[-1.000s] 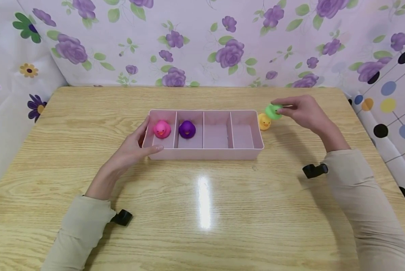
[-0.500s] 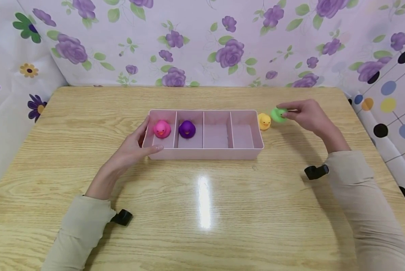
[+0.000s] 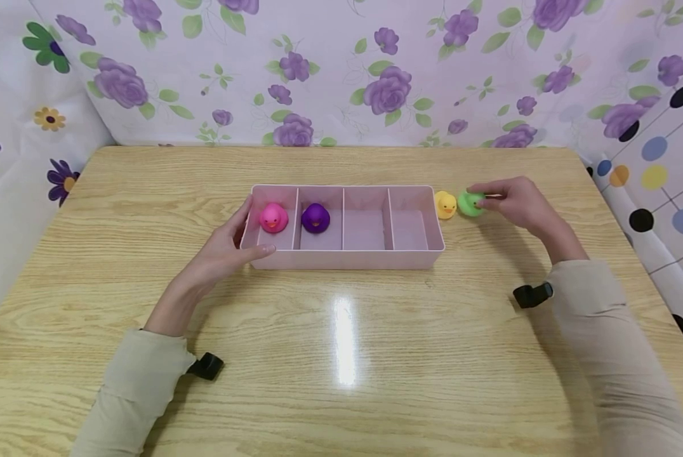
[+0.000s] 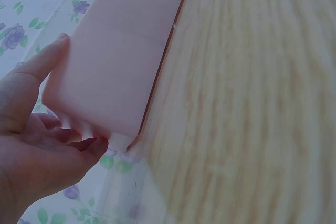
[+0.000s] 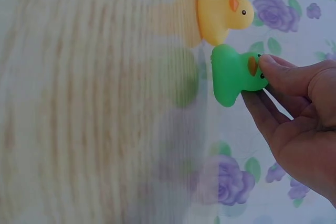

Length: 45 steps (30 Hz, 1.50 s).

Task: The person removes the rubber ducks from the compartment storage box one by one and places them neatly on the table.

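A pink divided box [image 3: 341,260] lies lengthwise at the middle of the table. My left hand [image 3: 218,251] grips its left end, thumb along the front rim and fingers round the end wall; the left wrist view shows these fingers [image 4: 86,148] at the box's corner. In the leftmost compartment sits a pink rubber duck [image 3: 273,218], and a purple rubber duck [image 3: 315,218] is in the second. Beyond the box's right end, my right hand [image 3: 518,200] pinches a green rubber duck [image 3: 470,203] by its head. Left of that, a yellow rubber duck [image 3: 447,205] stands close against the box.
The wood-grain table [image 3: 341,406] stretches in front of the box and to both sides. A flowered curtain [image 3: 341,76] rises along its back edge, with patterned sheets at the left and right. Black wrist cameras are strapped to both forearms.
My right hand has carried the green duck slightly right and then down, from behind the yellow duck to beside it. The left hand and the box have stayed still.
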Tool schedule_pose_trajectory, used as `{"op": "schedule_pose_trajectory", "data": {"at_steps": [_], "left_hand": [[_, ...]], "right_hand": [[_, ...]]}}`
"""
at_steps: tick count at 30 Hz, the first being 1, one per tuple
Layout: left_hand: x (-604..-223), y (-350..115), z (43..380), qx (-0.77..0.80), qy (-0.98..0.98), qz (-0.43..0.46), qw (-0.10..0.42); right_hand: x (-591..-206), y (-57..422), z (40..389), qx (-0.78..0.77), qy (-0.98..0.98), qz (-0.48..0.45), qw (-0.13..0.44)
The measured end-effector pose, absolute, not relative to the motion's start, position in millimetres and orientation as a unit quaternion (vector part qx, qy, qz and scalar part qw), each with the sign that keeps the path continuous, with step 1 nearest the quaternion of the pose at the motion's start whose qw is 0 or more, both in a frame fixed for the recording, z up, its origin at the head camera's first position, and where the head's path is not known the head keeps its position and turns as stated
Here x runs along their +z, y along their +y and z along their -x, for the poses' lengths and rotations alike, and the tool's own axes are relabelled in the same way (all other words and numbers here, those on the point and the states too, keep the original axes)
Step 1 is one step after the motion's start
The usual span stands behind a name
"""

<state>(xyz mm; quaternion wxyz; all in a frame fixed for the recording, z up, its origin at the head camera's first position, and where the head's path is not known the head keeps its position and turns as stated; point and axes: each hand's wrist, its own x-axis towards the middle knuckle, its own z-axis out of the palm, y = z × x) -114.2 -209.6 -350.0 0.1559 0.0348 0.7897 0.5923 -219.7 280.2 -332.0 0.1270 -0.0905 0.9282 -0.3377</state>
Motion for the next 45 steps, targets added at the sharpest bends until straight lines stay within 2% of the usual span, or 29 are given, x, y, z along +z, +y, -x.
{"op": "schedule_pose_trajectory", "data": {"at_steps": [25, 33, 40, 45], "left_hand": [[-352, -210, 115, 0.590, 0.792, -0.037, 0.154], [-352, -210, 114, 0.592, 0.791, -0.037, 0.151], [-351, -210, 114, 0.590, 0.792, -0.037, 0.152], [-351, -210, 114, 0.591, 0.791, -0.037, 0.151]], "right_hand": [[-337, 285, 218, -0.361, 0.915, 0.085, 0.159], [-329, 281, 213, -0.392, 0.908, 0.071, 0.127], [-319, 261, 204, -0.399, 0.905, 0.118, 0.086], [-309, 245, 200, -0.384, 0.909, 0.139, 0.081]]}}
